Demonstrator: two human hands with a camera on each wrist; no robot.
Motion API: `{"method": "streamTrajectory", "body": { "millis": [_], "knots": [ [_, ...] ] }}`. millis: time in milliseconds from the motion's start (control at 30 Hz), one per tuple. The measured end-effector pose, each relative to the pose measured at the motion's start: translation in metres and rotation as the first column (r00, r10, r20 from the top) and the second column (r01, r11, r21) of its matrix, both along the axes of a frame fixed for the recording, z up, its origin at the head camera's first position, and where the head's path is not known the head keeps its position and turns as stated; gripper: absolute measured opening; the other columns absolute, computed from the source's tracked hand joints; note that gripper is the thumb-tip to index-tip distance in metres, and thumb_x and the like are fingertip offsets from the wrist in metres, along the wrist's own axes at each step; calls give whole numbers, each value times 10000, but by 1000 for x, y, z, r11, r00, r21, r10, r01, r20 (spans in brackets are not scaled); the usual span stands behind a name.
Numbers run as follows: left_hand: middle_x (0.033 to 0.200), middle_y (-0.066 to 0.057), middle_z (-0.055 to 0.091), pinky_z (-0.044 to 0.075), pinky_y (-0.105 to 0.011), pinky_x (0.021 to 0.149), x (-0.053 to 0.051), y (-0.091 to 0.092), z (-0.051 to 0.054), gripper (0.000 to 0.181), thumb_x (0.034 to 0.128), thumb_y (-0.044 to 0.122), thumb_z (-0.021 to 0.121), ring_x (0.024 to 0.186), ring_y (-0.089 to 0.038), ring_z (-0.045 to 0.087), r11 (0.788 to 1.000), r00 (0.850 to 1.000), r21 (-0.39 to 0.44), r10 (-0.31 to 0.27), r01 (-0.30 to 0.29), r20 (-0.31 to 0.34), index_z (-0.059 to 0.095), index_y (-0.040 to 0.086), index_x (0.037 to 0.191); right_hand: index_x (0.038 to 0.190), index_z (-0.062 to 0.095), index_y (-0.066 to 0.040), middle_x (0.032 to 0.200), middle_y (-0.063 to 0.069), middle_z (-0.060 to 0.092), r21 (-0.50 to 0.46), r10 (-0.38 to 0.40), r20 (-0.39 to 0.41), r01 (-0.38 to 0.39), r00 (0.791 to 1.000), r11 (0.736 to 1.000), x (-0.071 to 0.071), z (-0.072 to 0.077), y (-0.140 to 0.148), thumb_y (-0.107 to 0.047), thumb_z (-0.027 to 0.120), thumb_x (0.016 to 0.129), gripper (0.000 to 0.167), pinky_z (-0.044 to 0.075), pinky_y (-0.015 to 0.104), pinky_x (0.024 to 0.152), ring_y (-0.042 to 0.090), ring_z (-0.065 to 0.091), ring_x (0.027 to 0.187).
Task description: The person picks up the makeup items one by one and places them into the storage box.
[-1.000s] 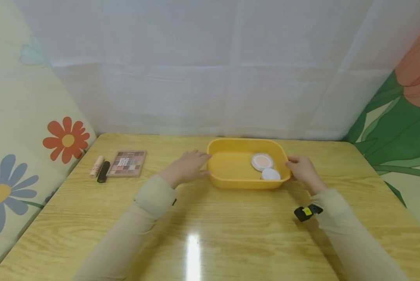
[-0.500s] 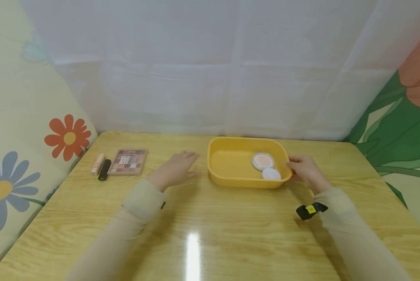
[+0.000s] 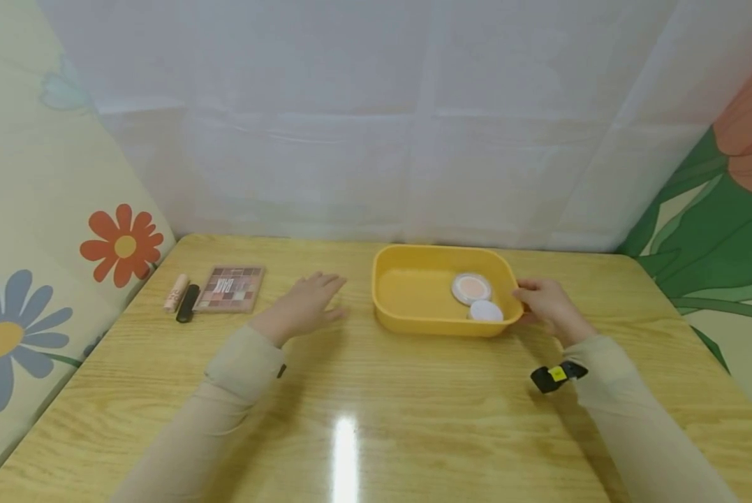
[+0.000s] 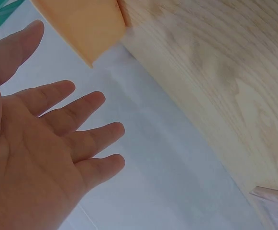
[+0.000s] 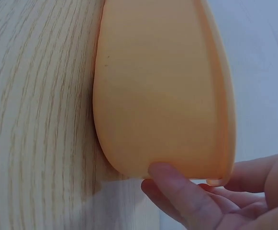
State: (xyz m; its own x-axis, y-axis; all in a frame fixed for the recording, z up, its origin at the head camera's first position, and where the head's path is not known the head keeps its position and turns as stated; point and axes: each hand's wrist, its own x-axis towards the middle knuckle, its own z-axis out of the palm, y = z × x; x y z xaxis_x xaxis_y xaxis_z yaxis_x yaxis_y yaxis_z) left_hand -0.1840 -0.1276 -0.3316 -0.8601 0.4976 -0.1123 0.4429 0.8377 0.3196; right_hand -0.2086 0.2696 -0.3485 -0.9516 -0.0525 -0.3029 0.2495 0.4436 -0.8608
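A yellow bin (image 3: 407, 297) stands on the wooden table, holding a round compact with a pinkish centre (image 3: 471, 288) and a white round piece (image 3: 485, 311) at its right end. My right hand (image 3: 550, 307) grips the bin's right end; in the right wrist view the fingers (image 5: 184, 191) lie against its outer wall, by the rim. My left hand (image 3: 303, 305) is held over the table, left of the bin and apart from it, its fingers spread and holding nothing. The left wrist view shows the palm (image 4: 33, 158) and the bin's corner (image 4: 88, 28).
At the table's left lie a palette with many small pans (image 3: 230, 289), a black tube (image 3: 188, 304) and a pink tube (image 3: 176, 293) side by side. A white cloth (image 3: 300, 140) hangs behind the table (image 3: 413, 419); flower-patterned cloth stands on both sides.
My left hand has come away from the bin's left end and moved left, its fingers spread. The right hand has kept its grip, and the bin has hardly moved.
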Motion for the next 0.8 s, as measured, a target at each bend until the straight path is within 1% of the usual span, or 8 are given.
{"method": "streamTrajectory", "body": {
  "millis": [200, 367, 533, 633, 733, 800],
  "knots": [
    [1495, -294, 309, 157, -630, 1113, 2, -7, -1, 637, 988, 260, 574, 1379, -517, 207, 1000, 1000, 19, 21, -21, 6, 316, -80, 1461, 1434, 229, 187, 1403, 395, 341, 9, -6, -1, 6, 1000, 1000, 0, 0, 0, -90, 380, 1027, 516, 580, 291, 732, 163, 600, 944],
    [1495, -297, 307, 154, -633, 1113, 3, -15, -2, 630, 992, 252, 567, 1379, -523, 198, 999, 999, 26, 41, -41, 6, 314, -88, 1459, 1437, 213, 190, 1411, 397, 325, -2, 6, 4, -6, 1000, 1000, -1, -1, 1, -92, 376, 1029, 521, 582, 302, 731, 185, 594, 961],
    [1505, -296, 288, 136, -625, 1121, 4, -23, -2, 642, 993, 255, 564, 1389, -513, 181, 997, 997, 27, 67, -68, 27, 298, -92, 1463, 1424, 229, 201, 1376, 394, 363, -10, -2, 1, 2, 1000, 1000, -2, -2, 2, -85, 388, 1027, 514, 586, 305, 707, 120, 605, 877],
    [1502, -305, 285, 130, -622, 1123, 5, -28, -3, 644, 990, 245, 569, 1387, -516, 179, 996, 996, 30, 80, -81, 25, 295, -99, 1461, 1415, 242, 207, 1346, 383, 393, -19, -11, -2, 10, 1000, 1000, -2, -3, 3, -79, 397, 1023, 509, 586, 298, 694, 71, 596, 822],
    [1497, -309, 290, 134, -626, 1120, 5, -35, -5, 642, 987, 240, 574, 1384, -520, 182, 995, 995, 24, 96, -96, 12, 301, -100, 1458, 1403, 258, 213, 1274, 346, 465, -28, -11, -8, 11, 1000, 1000, -2, -3, 3, -71, 405, 1020, 500, 585, 290, 679, 53, 593, 790],
    [1491, -312, 299, 119, -638, 1117, 5, -39, -6, 640, 985, 244, 577, 1379, -525, 191, 994, 995, 17, 103, -103, 3, 309, -101, 1453, 1390, 275, 217, 1140, 272, 561, -39, -12, -13, 12, 1000, 999, -2, -3, 3, -66, 416, 1015, 491, 582, 280, 657, 44, 595, 763]
  ]
}}
